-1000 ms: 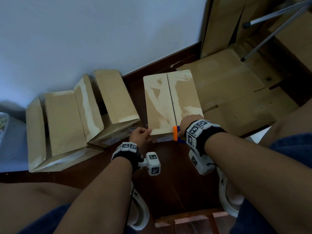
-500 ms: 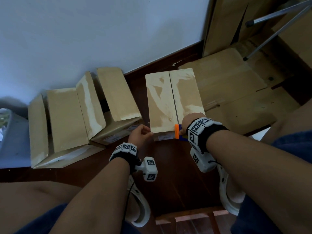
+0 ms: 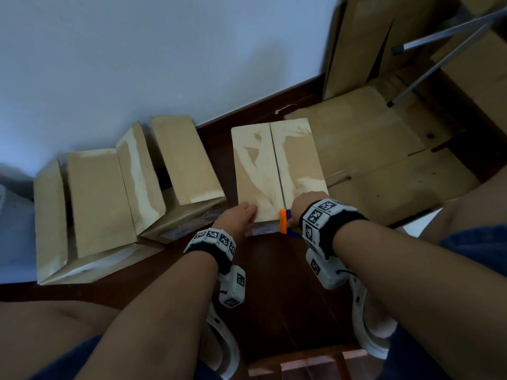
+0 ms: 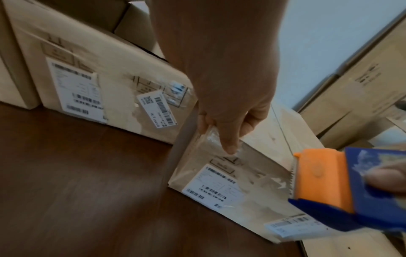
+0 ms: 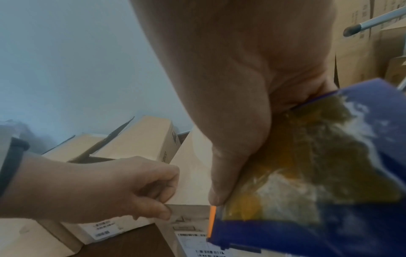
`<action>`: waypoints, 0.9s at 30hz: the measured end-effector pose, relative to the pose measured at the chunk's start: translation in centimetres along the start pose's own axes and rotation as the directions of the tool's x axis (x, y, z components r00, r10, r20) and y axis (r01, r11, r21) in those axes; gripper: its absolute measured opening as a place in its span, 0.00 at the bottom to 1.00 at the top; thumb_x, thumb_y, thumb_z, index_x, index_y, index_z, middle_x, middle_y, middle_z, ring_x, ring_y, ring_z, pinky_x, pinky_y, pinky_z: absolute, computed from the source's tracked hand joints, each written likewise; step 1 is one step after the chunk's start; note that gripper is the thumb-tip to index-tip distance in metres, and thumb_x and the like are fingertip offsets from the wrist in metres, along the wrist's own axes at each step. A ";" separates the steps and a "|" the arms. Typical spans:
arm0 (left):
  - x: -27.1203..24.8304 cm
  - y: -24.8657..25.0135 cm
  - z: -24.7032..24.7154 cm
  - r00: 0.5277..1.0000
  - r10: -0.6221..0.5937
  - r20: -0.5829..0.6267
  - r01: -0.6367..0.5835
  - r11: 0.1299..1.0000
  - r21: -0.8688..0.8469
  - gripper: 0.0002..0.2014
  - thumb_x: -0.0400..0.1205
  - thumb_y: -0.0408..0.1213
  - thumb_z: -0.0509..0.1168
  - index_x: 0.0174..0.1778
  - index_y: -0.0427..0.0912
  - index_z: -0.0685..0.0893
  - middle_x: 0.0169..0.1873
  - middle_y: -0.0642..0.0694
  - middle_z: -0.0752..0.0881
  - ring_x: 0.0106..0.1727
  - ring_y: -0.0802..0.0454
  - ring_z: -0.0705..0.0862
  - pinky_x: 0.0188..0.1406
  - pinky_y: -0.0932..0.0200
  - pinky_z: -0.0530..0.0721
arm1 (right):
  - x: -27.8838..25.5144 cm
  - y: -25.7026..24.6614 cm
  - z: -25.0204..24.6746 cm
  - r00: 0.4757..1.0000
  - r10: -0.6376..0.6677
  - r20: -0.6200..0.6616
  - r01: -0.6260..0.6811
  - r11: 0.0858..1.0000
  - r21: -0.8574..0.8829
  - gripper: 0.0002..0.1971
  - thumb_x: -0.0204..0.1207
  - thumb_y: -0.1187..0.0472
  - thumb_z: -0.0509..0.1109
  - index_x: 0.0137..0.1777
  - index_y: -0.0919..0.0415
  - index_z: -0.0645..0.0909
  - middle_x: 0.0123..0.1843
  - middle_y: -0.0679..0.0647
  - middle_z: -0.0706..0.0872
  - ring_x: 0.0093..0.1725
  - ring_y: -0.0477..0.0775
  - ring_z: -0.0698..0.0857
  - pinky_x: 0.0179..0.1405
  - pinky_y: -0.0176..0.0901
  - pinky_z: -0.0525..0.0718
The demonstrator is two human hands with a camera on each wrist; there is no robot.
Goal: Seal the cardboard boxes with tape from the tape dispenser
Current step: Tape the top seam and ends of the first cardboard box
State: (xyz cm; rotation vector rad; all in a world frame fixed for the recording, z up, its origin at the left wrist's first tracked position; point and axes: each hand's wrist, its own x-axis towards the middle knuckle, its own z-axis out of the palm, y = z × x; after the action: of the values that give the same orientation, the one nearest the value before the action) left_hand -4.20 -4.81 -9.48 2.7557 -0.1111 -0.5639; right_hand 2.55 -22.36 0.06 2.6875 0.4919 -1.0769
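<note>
A person's right hand (image 3: 306, 205) grasps a blue-and-orange tape dispenser (image 4: 342, 187) at the near edge of a closed cardboard box (image 3: 277, 171) on the floor (image 3: 274, 283), while the left hand (image 3: 238, 218) pinches clear tape (image 4: 219, 139) against the box's near left corner; open boxes (image 3: 109, 193) stand to the left.

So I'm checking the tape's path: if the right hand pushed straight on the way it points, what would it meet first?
Probably the near end face of the closed box: the right hand holds the tape dispenser right beside it, though contact is unclear.
</note>
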 end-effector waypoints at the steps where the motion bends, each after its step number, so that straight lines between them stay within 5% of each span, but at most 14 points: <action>1: 0.1 -0.1 -0.2 0.999 0.008 0.031 -0.008 1.000 0.010 0.08 0.81 0.38 0.65 0.47 0.44 0.70 0.48 0.44 0.75 0.46 0.41 0.80 0.44 0.46 0.81 | -1.0 0.4 -0.4 0.998 -0.047 -0.030 0.047 0.999 0.012 0.20 0.79 0.46 0.66 0.63 0.58 0.83 0.64 0.57 0.84 0.65 0.59 0.82 0.60 0.48 0.78; 4: 0.6 0.3 -0.7 0.995 -0.007 0.097 0.001 0.998 0.069 0.10 0.82 0.40 0.64 0.53 0.42 0.71 0.50 0.42 0.76 0.50 0.40 0.82 0.47 0.47 0.81 | -2.8 1.0 -1.7 0.992 -0.121 -0.043 0.120 0.992 -0.040 0.21 0.80 0.47 0.65 0.68 0.57 0.81 0.68 0.57 0.82 0.69 0.60 0.79 0.64 0.50 0.76; 7: 1.3 2.0 -1.3 0.995 -0.015 0.098 0.005 0.995 0.103 0.17 0.82 0.46 0.65 0.58 0.40 0.73 0.53 0.42 0.76 0.53 0.42 0.80 0.47 0.48 0.79 | -2.5 0.9 -1.7 0.992 -0.129 0.014 0.129 0.989 -0.074 0.21 0.80 0.46 0.66 0.66 0.57 0.82 0.53 0.55 0.79 0.68 0.60 0.80 0.61 0.50 0.77; 10: 2.2 4.1 -0.5 0.998 0.026 0.050 -0.030 0.996 0.083 0.17 0.82 0.44 0.66 0.60 0.38 0.73 0.54 0.40 0.76 0.54 0.41 0.80 0.43 0.51 0.74 | 0.4 0.8 -1.2 0.992 -0.049 0.114 0.062 0.992 -0.112 0.22 0.73 0.38 0.71 0.41 0.59 0.85 0.37 0.51 0.79 0.44 0.56 0.86 0.50 0.44 0.81; 13: 2.9 4.5 0.0 0.999 -0.014 0.047 0.010 0.996 0.091 0.15 0.82 0.40 0.65 0.61 0.37 0.74 0.56 0.39 0.76 0.55 0.39 0.81 0.45 0.50 0.76 | 1.7 1.3 -0.8 0.987 -0.043 0.154 0.052 0.997 -0.059 0.29 0.77 0.36 0.67 0.28 0.60 0.71 0.27 0.53 0.72 0.26 0.49 0.72 0.30 0.34 0.74; 15: 3.5 4.7 -0.3 0.994 -0.029 0.101 0.018 0.994 0.111 0.16 0.83 0.40 0.63 0.63 0.37 0.73 0.57 0.38 0.76 0.56 0.37 0.81 0.44 0.50 0.75 | 1.3 2.0 -0.5 0.987 -0.053 0.153 0.056 0.998 -0.013 0.31 0.78 0.34 0.62 0.28 0.61 0.68 0.26 0.54 0.69 0.25 0.50 0.68 0.25 0.38 0.66; 19: 4.3 5.6 -0.8 0.981 -0.126 0.150 0.099 0.980 0.175 0.15 0.84 0.38 0.60 0.66 0.38 0.74 0.61 0.38 0.78 0.59 0.37 0.81 0.49 0.48 0.77 | 2.1 3.6 0.4 0.976 -0.072 0.205 0.073 0.997 0.002 0.22 0.77 0.39 0.67 0.45 0.61 0.77 0.38 0.54 0.76 0.36 0.55 0.74 0.43 0.48 0.72; 23: 5.1 6.1 -0.7 0.971 -0.169 0.171 0.125 0.962 0.244 0.15 0.82 0.37 0.62 0.64 0.39 0.77 0.60 0.39 0.81 0.59 0.40 0.83 0.52 0.50 0.80 | 1.8 4.4 0.3 0.976 -0.116 0.184 0.126 0.991 -0.043 0.28 0.78 0.37 0.65 0.29 0.60 0.67 0.28 0.53 0.69 0.25 0.49 0.67 0.25 0.40 0.66; 27: 5.3 6.4 -0.7 0.965 -0.212 0.153 0.163 0.946 0.280 0.10 0.81 0.40 0.64 0.54 0.41 0.83 0.51 0.42 0.85 0.50 0.44 0.85 0.42 0.54 0.78 | 2.4 5.0 0.6 0.972 -0.116 0.202 0.137 0.986 -0.091 0.28 0.73 0.35 0.70 0.33 0.62 0.74 0.28 0.53 0.73 0.25 0.49 0.71 0.23 0.40 0.70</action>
State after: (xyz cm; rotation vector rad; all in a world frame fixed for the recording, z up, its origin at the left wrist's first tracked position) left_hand 0.89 -11.44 -8.76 2.9889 0.0396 -0.9133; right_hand 5.64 -26.58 -1.72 2.4554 0.6701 -1.2970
